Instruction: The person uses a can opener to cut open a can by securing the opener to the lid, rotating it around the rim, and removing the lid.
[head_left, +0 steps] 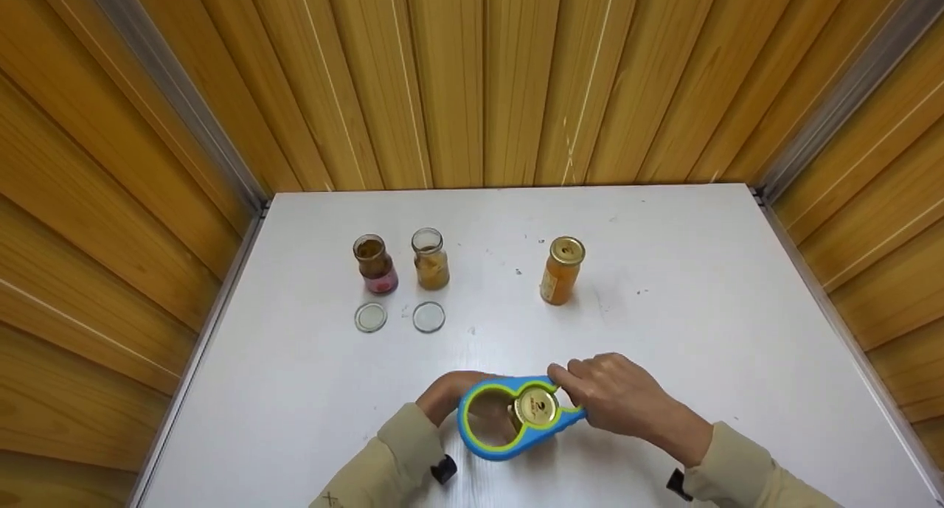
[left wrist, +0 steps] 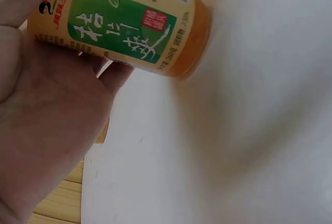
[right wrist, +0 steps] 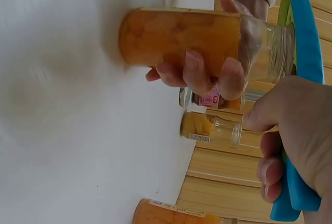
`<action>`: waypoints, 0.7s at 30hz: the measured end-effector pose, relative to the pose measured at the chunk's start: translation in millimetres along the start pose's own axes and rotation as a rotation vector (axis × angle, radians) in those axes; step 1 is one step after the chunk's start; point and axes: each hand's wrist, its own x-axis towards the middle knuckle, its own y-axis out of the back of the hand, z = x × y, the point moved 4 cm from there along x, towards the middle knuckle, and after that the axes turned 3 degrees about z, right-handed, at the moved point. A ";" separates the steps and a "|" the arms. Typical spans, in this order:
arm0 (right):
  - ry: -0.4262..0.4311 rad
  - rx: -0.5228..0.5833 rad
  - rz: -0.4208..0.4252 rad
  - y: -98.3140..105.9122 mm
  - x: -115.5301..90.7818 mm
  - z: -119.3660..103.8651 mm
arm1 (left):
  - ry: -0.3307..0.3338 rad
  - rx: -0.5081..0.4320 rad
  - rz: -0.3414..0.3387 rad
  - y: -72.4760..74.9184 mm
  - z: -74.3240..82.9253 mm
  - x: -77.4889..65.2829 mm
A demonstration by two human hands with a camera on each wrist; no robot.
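Note:
My left hand grips a glass jar of orange fruit pieces, fingers wrapped round its body. The jar's green and cream label shows in the left wrist view. On top is a gold lid, framed by the smaller ring of a blue and lime-green jar opener. My right hand grips the opener's handles, its thumb near the jar's neck. The larger ring of the opener points left, over my left hand. The jar's base is close to the white table in the right wrist view.
Another closed jar of orange fruit stands at the back right. Back left are two open jars, one with a pink label and one with yellowish contents. Two lids lie before them on the white table. Wood-look walls surround it.

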 end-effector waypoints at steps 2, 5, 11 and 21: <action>0.048 0.004 0.013 -1.4 1.3 0.3 | -0.072 -0.034 0.010 -2.2 0.1 5.5; 0.102 0.008 0.021 -4.3 2.9 -1.0 | -0.147 -0.096 0.018 -4.3 -4.2 12.7; 0.146 0.029 0.026 -7.3 6.3 -1.2 | -0.208 -0.142 0.014 -4.7 -3.5 11.1; 0.088 0.125 0.083 1.9 9.6 10.6 | -0.033 -0.105 0.095 3.3 -16.1 5.7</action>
